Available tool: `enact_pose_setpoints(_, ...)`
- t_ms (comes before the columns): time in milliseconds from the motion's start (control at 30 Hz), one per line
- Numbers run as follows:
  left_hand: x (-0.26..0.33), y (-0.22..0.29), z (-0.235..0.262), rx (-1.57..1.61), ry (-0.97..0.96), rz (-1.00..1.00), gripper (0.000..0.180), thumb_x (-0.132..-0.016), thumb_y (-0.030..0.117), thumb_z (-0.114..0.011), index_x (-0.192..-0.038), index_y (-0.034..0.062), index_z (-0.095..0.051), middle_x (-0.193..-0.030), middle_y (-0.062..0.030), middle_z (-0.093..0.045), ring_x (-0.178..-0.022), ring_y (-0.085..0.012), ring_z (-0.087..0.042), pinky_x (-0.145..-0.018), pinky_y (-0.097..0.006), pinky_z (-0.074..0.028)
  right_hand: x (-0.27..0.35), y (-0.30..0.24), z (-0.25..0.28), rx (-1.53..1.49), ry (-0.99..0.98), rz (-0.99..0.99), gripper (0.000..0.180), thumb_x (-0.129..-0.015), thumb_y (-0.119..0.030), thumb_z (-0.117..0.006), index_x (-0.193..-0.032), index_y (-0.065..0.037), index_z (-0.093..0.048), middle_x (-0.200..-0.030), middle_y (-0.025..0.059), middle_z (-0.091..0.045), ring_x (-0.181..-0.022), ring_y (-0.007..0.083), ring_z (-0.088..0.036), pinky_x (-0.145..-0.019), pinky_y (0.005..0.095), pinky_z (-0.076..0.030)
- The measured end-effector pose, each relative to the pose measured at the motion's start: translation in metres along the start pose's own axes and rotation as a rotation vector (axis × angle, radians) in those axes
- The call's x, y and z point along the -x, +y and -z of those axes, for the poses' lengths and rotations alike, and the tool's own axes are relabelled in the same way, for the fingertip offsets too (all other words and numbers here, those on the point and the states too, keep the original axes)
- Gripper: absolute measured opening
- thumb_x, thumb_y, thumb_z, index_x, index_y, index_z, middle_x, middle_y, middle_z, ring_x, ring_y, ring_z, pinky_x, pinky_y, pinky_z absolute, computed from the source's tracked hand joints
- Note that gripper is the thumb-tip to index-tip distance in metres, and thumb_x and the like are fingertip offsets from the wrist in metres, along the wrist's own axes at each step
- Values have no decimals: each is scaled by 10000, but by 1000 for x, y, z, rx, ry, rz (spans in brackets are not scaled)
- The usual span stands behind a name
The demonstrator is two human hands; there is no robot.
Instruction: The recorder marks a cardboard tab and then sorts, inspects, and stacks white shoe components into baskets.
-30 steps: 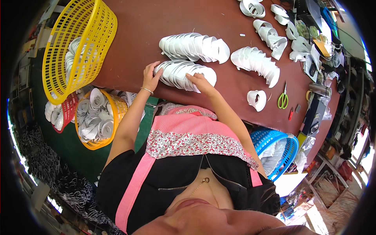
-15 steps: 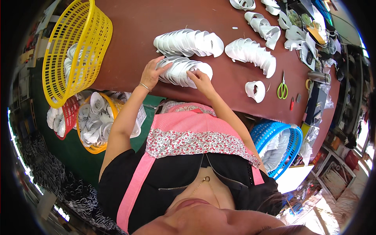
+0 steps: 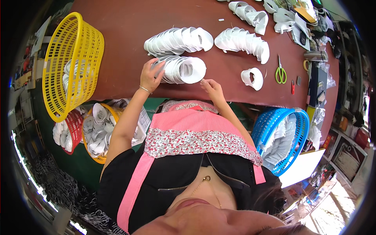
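On the brown table lies a row of nested, curved white pieces (image 3: 182, 71), its round open end turned to the right. My left hand (image 3: 152, 76) is closed around the left end of this row, thumb and fingers on its top and side. Just off the row's near right edge, my right hand (image 3: 213, 89) has its fingers loosely bent and slightly apart, with nothing visible in them. Behind the row lies another nested white row (image 3: 178, 41). A third white row (image 3: 243, 44) sits to its right. One single white ring-shaped piece (image 3: 252, 79) rests apart on the right.
A yellow basket (image 3: 91, 58) with white pieces stands at the table's left. Below it are a red basket (image 3: 75, 131) and an orange basket (image 3: 113, 112). A blue basket (image 3: 258, 129) is at the right. Green-handled scissors (image 3: 280, 75) and a red tool (image 3: 292, 87) lie nearby.
My right hand has come away from the near row's open end and moved down and right. The row's opening now faces me more. The whole view has shifted slightly.
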State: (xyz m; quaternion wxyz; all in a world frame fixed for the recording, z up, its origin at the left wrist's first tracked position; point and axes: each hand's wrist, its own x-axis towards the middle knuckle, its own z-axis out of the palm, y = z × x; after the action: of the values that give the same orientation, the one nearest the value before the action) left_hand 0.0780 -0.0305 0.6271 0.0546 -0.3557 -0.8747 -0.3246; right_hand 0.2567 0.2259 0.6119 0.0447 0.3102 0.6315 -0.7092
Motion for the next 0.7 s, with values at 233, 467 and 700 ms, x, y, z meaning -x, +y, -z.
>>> enact_pose_setpoints(233,-16,13,3,-135,-163,-337,458,-838,58,-615,-1273,199,-646,-1268,-117,-549,-1137,-321,-546,-970,-434,-448,13,21,10,-63,77,-56,346,-946,-297,-643,-1004,43,-674,-877,58,-686,-846,109,-608,-749,258,-475)
enact_pose_setpoints(467,-35,53,-5,-24,-119,-306,387,-823,148,-684,-1209,129,-659,-1289,-134,-536,-1157,-328,-534,-968,-437,-439,11,34,11,2,148,59,301,-927,-264,-650,-990,29,-682,-846,83,-699,-785,125,-633,-736,284,-506)
enact_pose_setpoints(700,-46,86,-36,64,-72,-383,164,-835,155,-714,-966,62,-684,-1211,-139,-584,-1108,-342,-548,-942,-438,-445,21,17,40,224,508,259,197,-887,-181,-654,-945,5,-683,-838,141,-698,-762,213,-674,-711,334,-524)
